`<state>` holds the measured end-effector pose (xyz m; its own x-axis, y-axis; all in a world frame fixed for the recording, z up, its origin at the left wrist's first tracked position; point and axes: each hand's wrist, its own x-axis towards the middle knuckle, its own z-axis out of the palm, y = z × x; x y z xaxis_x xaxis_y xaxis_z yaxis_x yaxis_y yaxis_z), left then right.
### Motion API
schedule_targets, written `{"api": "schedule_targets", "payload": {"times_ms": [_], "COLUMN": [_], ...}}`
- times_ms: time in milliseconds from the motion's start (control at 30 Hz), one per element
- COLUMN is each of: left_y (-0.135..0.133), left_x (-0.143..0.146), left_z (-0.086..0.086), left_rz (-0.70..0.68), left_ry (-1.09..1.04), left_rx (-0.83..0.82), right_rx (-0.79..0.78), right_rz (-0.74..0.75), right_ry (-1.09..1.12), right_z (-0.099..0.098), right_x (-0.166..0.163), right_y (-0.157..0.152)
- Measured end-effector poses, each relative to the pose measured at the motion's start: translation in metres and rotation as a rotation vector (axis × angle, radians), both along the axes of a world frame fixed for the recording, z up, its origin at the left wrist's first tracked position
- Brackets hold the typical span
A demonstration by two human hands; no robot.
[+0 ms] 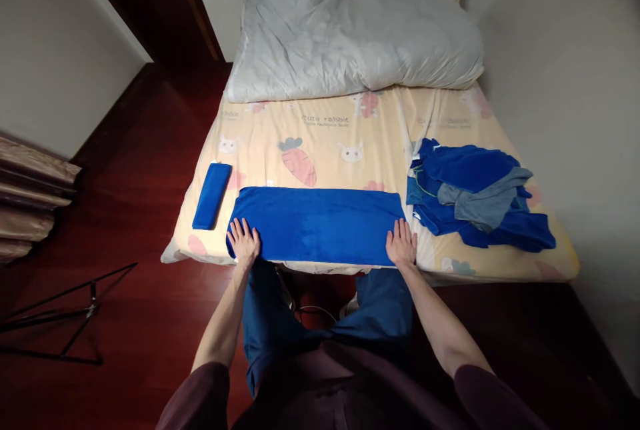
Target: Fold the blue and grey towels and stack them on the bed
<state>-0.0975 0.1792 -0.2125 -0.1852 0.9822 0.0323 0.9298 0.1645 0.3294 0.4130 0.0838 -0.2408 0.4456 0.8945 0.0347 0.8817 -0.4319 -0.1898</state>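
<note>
A blue towel (325, 225) lies spread as a long flat rectangle along the front edge of the bed. On its left end rests my left hand (244, 241), flat, with the fingers spread. My right hand (401, 242) presses flat on the towel's right end, fingers stretched out. To the left is a blue towel folded into a narrow, thick strip (213, 196). A rumpled pile of blue cloths (465, 170) sits to the right, with a grey-blue cloth (487, 200) on top of it.
The bed (325, 143) has a yellow sheet printed with carrots and rabbits. A bunched white quilt (355, 33) covers its far end. Black tripod legs (65, 313) stand on the dark red floor at left, near a curtain (30, 197). A wall (565, 97) borders the right side.
</note>
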Motion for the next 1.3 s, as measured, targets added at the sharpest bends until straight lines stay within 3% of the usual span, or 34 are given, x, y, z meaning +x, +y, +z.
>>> {"api": "schedule_targets", "payload": {"times_ms": [133, 300, 367, 433, 500, 567, 733, 833, 900, 1133, 1300], "left_y": [0.008, 0.033, 0.043, 0.053, 0.067, 0.084, 0.137, 0.165, 0.178, 0.197, 0.168], "left_x": [0.023, 0.107, 0.134, 0.145, 0.136, 0.113, 0.032, -0.003, -0.014, -0.013, 0.005], "left_z": [0.002, 0.007, 0.005, 0.002, -0.002, -0.005, -0.011, -0.014, -0.015, -0.014, 0.001], "left_rz": [-0.251, -0.689, -0.767, -0.762, -0.693, -0.59, -0.389, -0.346, -0.332, -0.332, -0.322], "left_ry": [0.038, 0.016, 0.021, 0.029, 0.035, 0.04, 0.045, 0.025, 0.012, -0.018, -0.07], "left_rx": [0.016, -0.022, -0.056, -0.067, -0.041, 0.002, 0.072, 0.104, 0.113, 0.143, 0.121], "right_rx": [0.095, 0.029, -0.022, -0.004, 0.039, 0.072, 0.056, 0.007, -0.005, -0.011, -0.069], "right_rz": [0.135, 0.545, 0.585, 0.582, 0.59, 0.548, 0.213, 0.145, 0.148, 0.177, 0.135], "right_ry": [-0.001, 0.232, 0.279, 0.288, 0.272, 0.246, 0.168, 0.139, 0.111, 0.009, 0.004], "right_z": [0.015, 0.026, 0.024, 0.02, 0.015, 0.012, 0.001, -0.005, -0.008, -0.007, 0.008], "right_x": [-0.05, -0.176, -0.214, -0.229, -0.216, -0.18, -0.037, 0.036, 0.065, 0.081, 0.055], "right_y": [0.029, 0.097, 0.119, 0.133, 0.139, 0.14, 0.14, 0.141, 0.141, 0.141, 0.14]}}
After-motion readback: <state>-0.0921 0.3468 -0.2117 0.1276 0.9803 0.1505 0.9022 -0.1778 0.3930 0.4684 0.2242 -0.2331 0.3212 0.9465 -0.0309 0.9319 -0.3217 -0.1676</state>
